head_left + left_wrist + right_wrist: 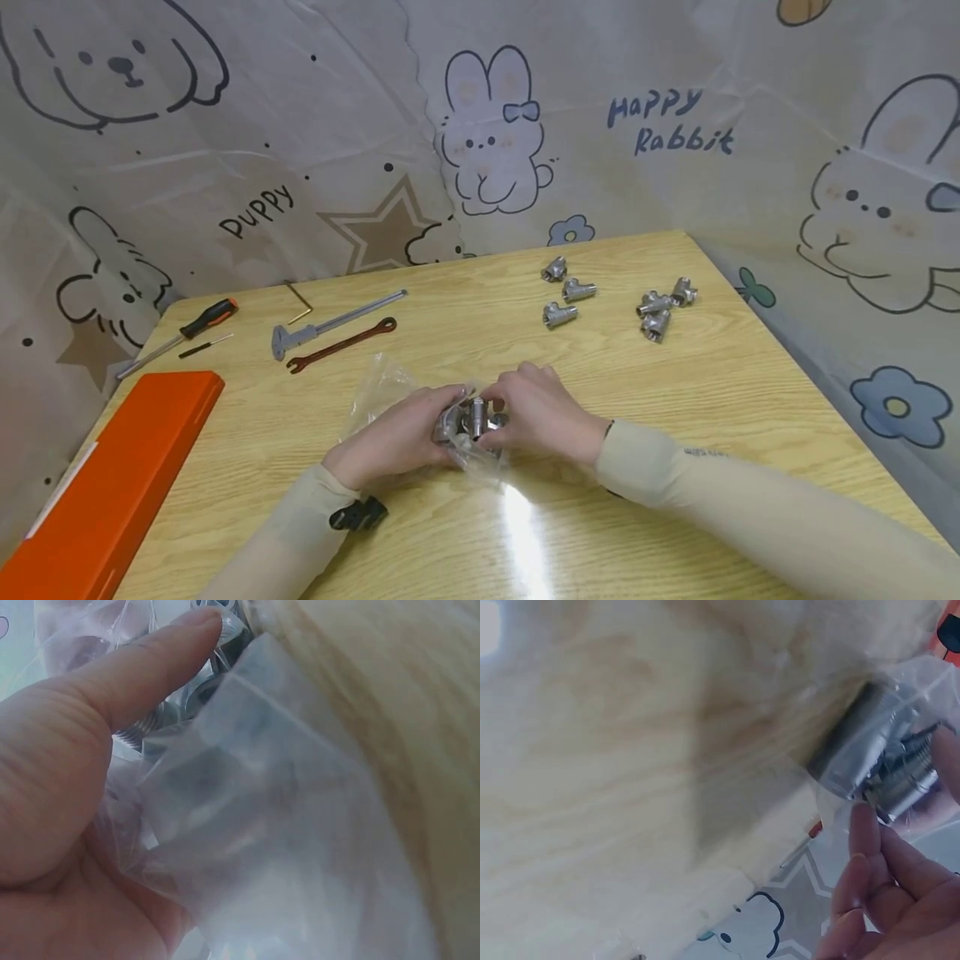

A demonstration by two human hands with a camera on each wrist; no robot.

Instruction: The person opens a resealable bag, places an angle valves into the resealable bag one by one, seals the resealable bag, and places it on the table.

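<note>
Near the front middle of the table, my left hand point(405, 429) grips a clear plastic bag point(378, 387) that bunches around several shiny metal pipe fittings. In the left wrist view, the thumb point(157, 671) lies over the bag, with threaded metal behind it. My right hand point(543, 417) is at the bag's mouth, thumb and forefinger pinching a silver pipe fitting point(478, 418). The right wrist view shows cylindrical fittings point(859, 742) inside the film, with the fingers point(866, 832) right at them. The lower part of the bag is hidden behind the left hand.
Behind the hands stand three tee fittings point(559, 314), with another small group of fittings point(656, 325) to their right. A wrench point(341, 345), caliper point(337, 321), hex key point(302, 302), screwdriver point(206, 318) and thin black-handled tool point(202, 347) lie left. An orange case point(142, 467) occupies the left edge.
</note>
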